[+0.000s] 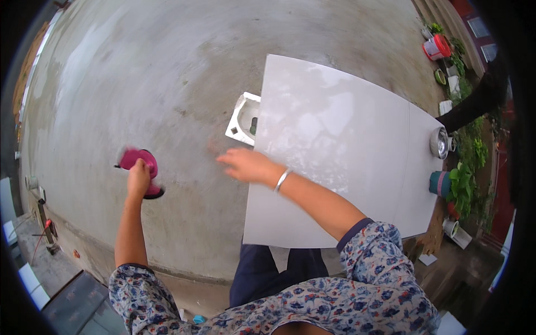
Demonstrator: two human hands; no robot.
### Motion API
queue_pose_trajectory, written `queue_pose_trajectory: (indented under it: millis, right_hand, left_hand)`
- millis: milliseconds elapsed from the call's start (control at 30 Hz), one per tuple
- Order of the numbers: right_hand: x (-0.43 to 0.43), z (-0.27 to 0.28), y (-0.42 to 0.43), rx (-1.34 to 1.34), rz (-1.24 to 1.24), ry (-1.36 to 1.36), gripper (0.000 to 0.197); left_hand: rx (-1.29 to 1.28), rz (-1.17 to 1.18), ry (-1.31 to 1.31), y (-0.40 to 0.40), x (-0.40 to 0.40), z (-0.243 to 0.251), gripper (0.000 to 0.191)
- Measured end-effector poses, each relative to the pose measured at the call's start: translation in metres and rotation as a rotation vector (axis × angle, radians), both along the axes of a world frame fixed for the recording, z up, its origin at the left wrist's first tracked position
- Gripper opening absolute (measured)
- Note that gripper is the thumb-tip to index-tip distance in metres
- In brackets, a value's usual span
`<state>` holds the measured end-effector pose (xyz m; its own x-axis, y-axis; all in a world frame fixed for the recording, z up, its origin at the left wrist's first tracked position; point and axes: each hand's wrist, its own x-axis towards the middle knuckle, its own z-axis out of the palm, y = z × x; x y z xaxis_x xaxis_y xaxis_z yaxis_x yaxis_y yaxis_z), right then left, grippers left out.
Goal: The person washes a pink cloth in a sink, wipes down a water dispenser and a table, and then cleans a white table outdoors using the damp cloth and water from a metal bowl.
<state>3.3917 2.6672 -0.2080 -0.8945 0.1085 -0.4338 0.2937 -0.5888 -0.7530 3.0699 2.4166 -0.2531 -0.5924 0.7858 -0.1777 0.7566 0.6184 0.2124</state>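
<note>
My left hand [139, 179] grips a magenta object [133, 158] with black edges. It is held out to the left above the grey concrete ground; motion blur hides its exact kind. My right hand [245, 164], with a silver bangle [283, 180] at the wrist, reaches past the left edge of a white tabletop [368, 167]. Its fingers are spread, blurred, and hold nothing that I can see. Beyond that hand, a white foam packing piece [242, 133] with a rounded hollow shows partly from behind the tabletop edge. Something dark green lies in the hollow.
A metal bowl [439, 143] and a teal plant pot [439, 183] stand by the tabletop's right edge. Further back are a red-lidded bucket [437, 47] and several plants. A ledge [192, 272] runs near my legs. A dark panel [75, 305] lies at lower left.
</note>
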Motion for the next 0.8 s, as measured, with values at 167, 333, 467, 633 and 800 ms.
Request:
queue_pose_trajectory:
  millis: [167,333,467,633,800]
  right_hand:
    - [-0.014,0.018,-0.062,1.005,0.151,0.108,0.044]
    - [0.002,0.01,-0.075,1.047,-0.155,0.102,0.033]
    - [0.037,0.017,-0.074,1.26,-0.261,0.151,0.023]
    - [0.125,0.073,-0.079,0.611,-0.471,-0.137,0.021]
    - [0.243,0.093,-0.1,0.909,-0.722,-0.302,0.026]
  left_hand:
    - [0.225,0.312,-0.333,-0.028,0.013,0.039,0.017]
    - [0.186,0.166,-0.963,0.042,0.13,0.13,0.014]
    - [0.182,0.031,-1.18,0.06,0.195,0.175,0.024]
    - [0.209,0.02,-1.422,0.067,0.238,0.187,0.042]
    - [0.068,0.05,-1.644,0.079,0.334,0.151,0.035]
